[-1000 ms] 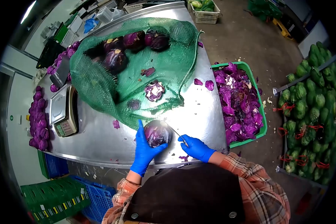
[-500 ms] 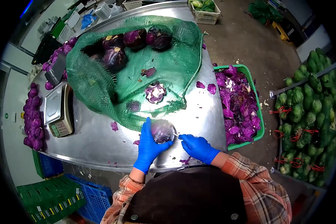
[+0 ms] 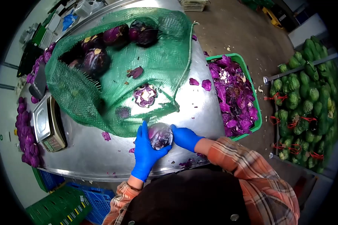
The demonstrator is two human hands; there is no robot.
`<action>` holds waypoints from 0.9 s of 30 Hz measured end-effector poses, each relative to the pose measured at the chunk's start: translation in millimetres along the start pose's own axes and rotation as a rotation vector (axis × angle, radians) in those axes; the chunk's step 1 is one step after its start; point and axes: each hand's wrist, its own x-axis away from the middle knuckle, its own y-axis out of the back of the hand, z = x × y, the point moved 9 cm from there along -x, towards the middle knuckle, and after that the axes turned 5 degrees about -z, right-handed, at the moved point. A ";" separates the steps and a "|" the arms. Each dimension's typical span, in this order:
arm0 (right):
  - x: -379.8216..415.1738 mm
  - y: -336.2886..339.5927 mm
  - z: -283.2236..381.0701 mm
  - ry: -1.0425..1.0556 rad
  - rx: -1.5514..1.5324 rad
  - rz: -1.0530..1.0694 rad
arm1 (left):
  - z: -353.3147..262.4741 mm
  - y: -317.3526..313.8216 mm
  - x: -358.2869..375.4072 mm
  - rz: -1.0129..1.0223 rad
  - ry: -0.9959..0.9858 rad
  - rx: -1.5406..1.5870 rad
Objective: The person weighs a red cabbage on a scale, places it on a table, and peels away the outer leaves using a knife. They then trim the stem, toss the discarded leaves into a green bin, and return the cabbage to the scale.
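A red cabbage (image 3: 160,137) rests on the metal table near its front edge. My left hand (image 3: 145,153), in a blue glove, cups it from the left and front, thumb along the near side. Against its right side presses my right hand (image 3: 186,138), also gloved, its fingers closed. A small knife showed in this hand earlier; its blade is now hidden. Just beyond lies a green mesh sack (image 3: 157,63) with several dark red cabbages (image 3: 116,35) in and on it. A cut leaf piece with a pale star-shaped centre (image 3: 145,96) lies on the mesh.
At the right, a green crate (image 3: 256,108) holds loose purple leaves. A scale (image 3: 45,123) and rows of red cabbages (image 3: 26,138) stand at the left. Green vegetables (image 3: 308,101) with red ties fill a rack at far right. Green crates (image 3: 58,206) are stacked at lower left.
My right hand has moved in against the cabbage, and the knife blade has gone out of sight. The cabbage seems turned slightly. The whole view has shifted a little.
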 end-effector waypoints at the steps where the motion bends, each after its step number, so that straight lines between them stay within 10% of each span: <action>1: -5.0 -8.1 -3.4 -0.008 0.002 0.007 | 7.3 -0.3 5.3 -0.021 -0.020 0.034; 7: 3.6 -29.2 -20.7 -0.333 -0.622 0.487 | 10.8 11.2 36.0 -0.102 -0.095 0.209; 22: 65.6 59.4 -30.3 -0.123 -0.577 -0.222 | -14.9 -42.7 54.3 0.087 0.051 0.886; 23: 74.2 59.2 -47.9 -0.353 -0.538 -0.156 | -12.9 -44.4 52.1 0.083 0.067 0.916; 27: 92.1 87.7 1.0 0.092 -0.338 -0.340 | -8.8 -44.9 47.5 0.119 0.014 0.924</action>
